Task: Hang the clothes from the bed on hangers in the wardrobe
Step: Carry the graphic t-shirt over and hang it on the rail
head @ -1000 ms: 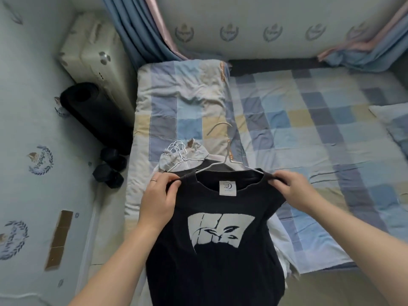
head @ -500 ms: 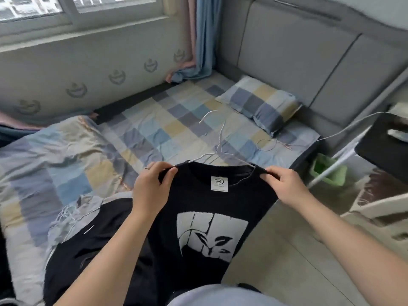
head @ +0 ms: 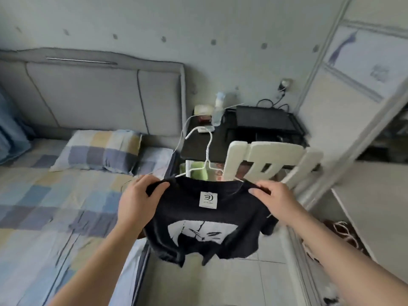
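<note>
A black T-shirt (head: 205, 219) with a white print and a white neck label hangs on a white wire hanger (head: 208, 151), whose hook rises above the collar. My left hand (head: 141, 199) grips the shirt's left shoulder, and my right hand (head: 273, 199) grips the right shoulder. The shirt is held up in the air over the floor beside the bed (head: 44, 206). The wardrobe (head: 344, 111), with a sliding door frame, stands at the right; its inside is mostly out of view.
A checked pillow (head: 97, 151) lies at the bed's grey padded headboard. A black bedside table (head: 254, 129) carries a bottle, cables and small items. A white plastic chair (head: 271, 160) stands right behind the shirt. Pale tiled floor (head: 220, 283) lies below.
The view has swung right from the bed towards the bedside table and wardrobe. Both hands have carried the shirt on its hanger off the bed and over the floor.
</note>
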